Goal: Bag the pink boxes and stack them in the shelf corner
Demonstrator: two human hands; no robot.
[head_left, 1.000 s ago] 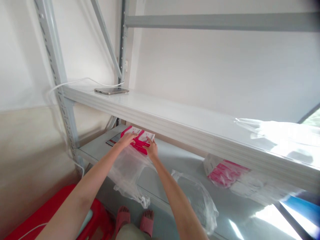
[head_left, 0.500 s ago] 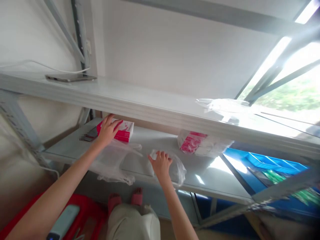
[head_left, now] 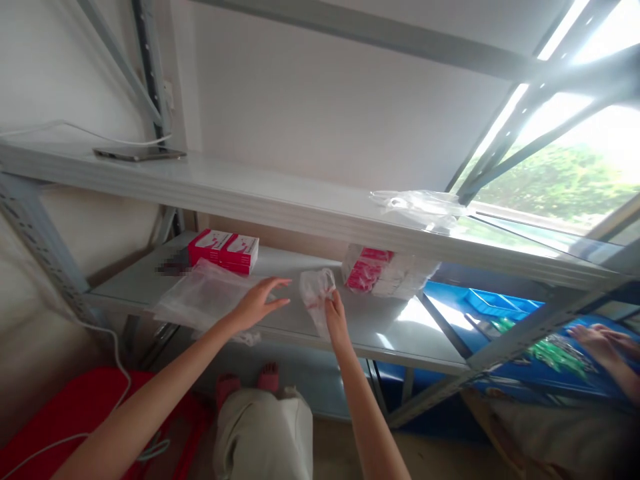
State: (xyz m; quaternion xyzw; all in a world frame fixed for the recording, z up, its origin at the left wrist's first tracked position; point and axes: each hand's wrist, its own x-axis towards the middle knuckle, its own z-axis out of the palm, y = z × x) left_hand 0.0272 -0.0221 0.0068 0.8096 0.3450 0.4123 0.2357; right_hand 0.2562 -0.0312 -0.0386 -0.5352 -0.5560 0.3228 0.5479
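My right hand (head_left: pixel 335 313) is closed on a clear plastic bag (head_left: pixel 316 291), which hangs crumpled above the lower shelf. To its left, my left hand (head_left: pixel 261 303) holds nothing, its fingers apart and pointing toward that bag. A second clear plastic bag (head_left: pixel 200 293) lies flat on the lower shelf (head_left: pixel 285 320), partly under my left forearm and drooping over the front edge. Behind it sit red-and-white boxes (head_left: pixel 223 252), side by side. A clear bag with red and white boxes (head_left: pixel 373 272) in it rests on the right of the same shelf.
The upper shelf (head_left: pixel 260 190) bears a phone-like flat device (head_left: pixel 140 155) and crumpled clear plastic (head_left: pixel 420 203). A red stool (head_left: pixel 65 413) stands below left. At right, a co-worker's hands (head_left: pixel 600 343) are over a blue table with a blue tray (head_left: pixel 500 303) and green items (head_left: pixel 555 353).
My left hand has left the red-and-white boxes and come right, toward the other hand. My right hand has gathered and lifted the clear bag. A co-worker's hands now show at right.
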